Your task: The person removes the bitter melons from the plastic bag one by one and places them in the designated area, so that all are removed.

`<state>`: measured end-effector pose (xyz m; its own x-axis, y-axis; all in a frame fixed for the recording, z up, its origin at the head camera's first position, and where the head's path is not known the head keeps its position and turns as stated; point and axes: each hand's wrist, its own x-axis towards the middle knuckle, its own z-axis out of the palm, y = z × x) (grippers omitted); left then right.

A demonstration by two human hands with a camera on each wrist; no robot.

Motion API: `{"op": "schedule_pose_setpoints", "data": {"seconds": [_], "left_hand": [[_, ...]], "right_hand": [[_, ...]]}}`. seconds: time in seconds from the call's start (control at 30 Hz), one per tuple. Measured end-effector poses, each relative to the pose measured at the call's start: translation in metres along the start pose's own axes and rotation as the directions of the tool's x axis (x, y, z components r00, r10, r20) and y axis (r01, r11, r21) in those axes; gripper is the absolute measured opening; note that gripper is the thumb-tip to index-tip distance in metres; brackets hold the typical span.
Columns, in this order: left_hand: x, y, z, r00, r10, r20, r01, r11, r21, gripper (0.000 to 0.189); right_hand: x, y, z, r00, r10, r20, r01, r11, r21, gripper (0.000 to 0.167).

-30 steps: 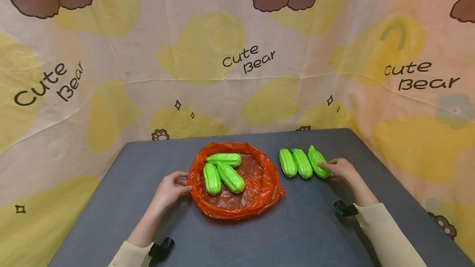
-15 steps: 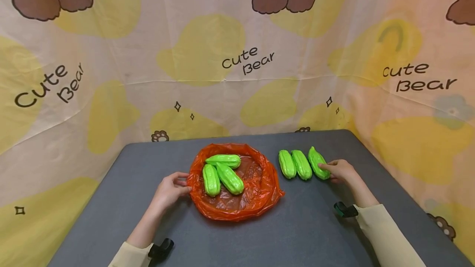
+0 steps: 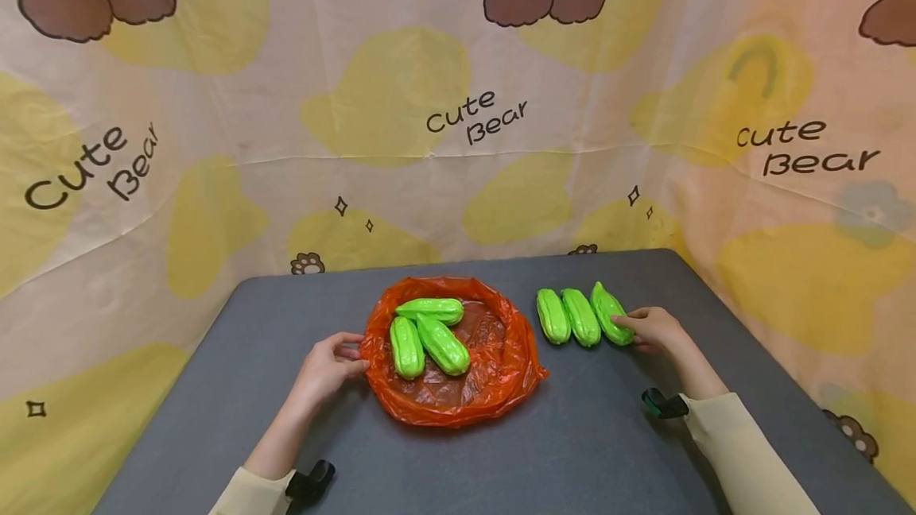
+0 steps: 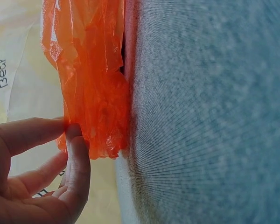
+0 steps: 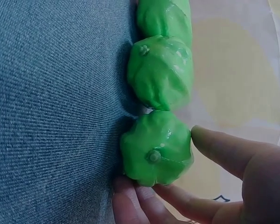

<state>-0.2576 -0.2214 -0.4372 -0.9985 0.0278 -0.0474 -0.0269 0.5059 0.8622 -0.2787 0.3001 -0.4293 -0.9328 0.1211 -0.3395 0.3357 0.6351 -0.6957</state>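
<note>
An orange-red plastic bag [image 3: 525, 356], its rim rolled open in a ring, sits in the middle of the table. Inside it, toward the left, lie 3 ridged bright green bitter melons [image 3: 445, 346]. My left hand [image 3: 329, 364] pinches the bag's left edge; in the left wrist view the bag [image 4: 93, 84] meets the thumb and fingertips. To the bag's right, 3 more bitter melons [image 3: 581, 316] lie in a row. My right hand [image 3: 658, 328] grips the rightmost bitter melon [image 5: 156, 149] near its close end, thumb on one side and fingers on the other. It still appears to rest on the table.
The dark grey table [image 3: 458, 475] has its far edge against a patterned cloth backdrop [image 3: 444, 197]. More of the same cloth hangs along both sides. A black strap [image 3: 309, 483] is at the left wrist, another strap [image 3: 664, 404] at the right.
Over the last half second my right hand has shifted very slightly left with the bitter melon, narrowing its gap to the neighbouring one. My left hand stays at the bag's edge.
</note>
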Motion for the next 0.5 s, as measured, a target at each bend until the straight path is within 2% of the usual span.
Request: {"op": "schedule_pose_setpoints", "data": {"seconds": [0.5], "left_hand": [[0.0008,-0.0022,-0.0002,1.0,0.004,0.002,-0.004,1.0,0.012,0.043]], "right_hand": [[-0.0009,0.0038,-0.0039,1.0,-0.001,0.007,0.001,1.0,0.011,0.07]]}}
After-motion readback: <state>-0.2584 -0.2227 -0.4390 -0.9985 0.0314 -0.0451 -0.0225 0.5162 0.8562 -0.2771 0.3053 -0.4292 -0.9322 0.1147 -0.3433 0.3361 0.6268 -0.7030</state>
